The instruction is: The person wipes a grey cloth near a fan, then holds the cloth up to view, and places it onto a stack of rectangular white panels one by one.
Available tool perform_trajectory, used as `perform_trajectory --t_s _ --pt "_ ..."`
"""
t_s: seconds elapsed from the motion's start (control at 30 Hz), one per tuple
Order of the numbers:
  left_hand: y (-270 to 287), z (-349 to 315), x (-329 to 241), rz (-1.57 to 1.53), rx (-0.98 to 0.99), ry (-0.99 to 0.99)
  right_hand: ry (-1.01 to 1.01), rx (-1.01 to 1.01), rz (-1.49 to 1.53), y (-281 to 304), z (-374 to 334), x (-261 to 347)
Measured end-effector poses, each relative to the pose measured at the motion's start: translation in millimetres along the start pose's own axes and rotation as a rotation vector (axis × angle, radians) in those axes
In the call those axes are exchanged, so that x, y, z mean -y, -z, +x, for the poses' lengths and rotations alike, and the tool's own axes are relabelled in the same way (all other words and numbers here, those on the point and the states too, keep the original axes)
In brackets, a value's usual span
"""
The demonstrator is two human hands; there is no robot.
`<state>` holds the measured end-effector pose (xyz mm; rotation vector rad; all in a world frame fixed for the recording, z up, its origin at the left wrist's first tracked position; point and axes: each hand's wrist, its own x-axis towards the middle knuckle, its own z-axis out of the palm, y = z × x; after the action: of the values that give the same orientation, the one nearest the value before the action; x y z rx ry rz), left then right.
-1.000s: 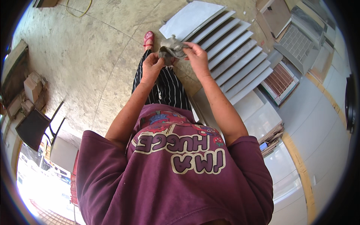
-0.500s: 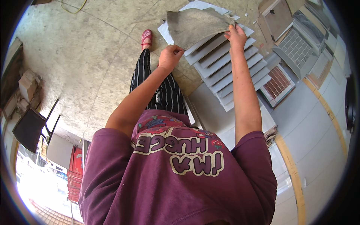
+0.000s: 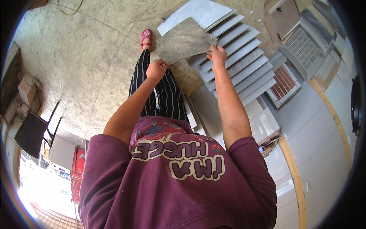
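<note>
A worn grey-brown cloth is stretched between my two hands. My left hand is closed on its near left corner. My right hand pinches its right corner between thumb and fingers. The cloth hangs in front of my legs and hides part of a stepped stack of grey tiles. The tiles fan out in overlapping rows, and the farthest one lies broad and pale beyond the cloth.
Flat boxes or panels stand below the tile stack, close to my legs. Framed sample panels and a red-barred frame lie at the right. A black chair stands on the left, near cardboard boxes.
Both hands have drawn the cloth left and nearer to my body. More of the tile stack, including the farthest tile, now shows.
</note>
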<state>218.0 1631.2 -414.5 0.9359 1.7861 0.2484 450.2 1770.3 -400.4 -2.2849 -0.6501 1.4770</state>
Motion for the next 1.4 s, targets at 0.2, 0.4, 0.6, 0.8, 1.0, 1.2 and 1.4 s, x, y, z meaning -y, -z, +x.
perform_trajectory --t_s 0.2,0.4,0.6,0.8,1.0,1.2,1.4 --pt "-8.5 20.5 -43.4 -0.086 0.008 -0.016 0.065 -0.011 0.001 16.6 27.4 49.0" --pt "-28.2 41.9 -116.5 -0.198 0.014 -0.107 0.226 -0.149 0.165 62.8 55.3 102.1" --pt "-35.6 42.6 -122.0 -0.184 0.043 -0.077 0.175 -0.217 0.15 66.3 38.0 98.5" --pt "-31.6 22.1 -45.0 -0.041 0.064 -0.023 0.045 -0.066 0.075 34.9 17.5 24.4" --pt "-3.4 6.9 -0.4 0.008 0.055 0.037 -0.04 -0.019 0.008 7.0 -0.9 -2.7" --pt "-3.0 29.0 -48.2 -0.079 0.085 0.032 0.072 -0.06 0.052 25.4 28.0 45.2" --pt "-16.3 53.6 -120.8 -0.13 0.026 -0.19 0.183 -0.205 0.2 71.8 46.6 105.6"
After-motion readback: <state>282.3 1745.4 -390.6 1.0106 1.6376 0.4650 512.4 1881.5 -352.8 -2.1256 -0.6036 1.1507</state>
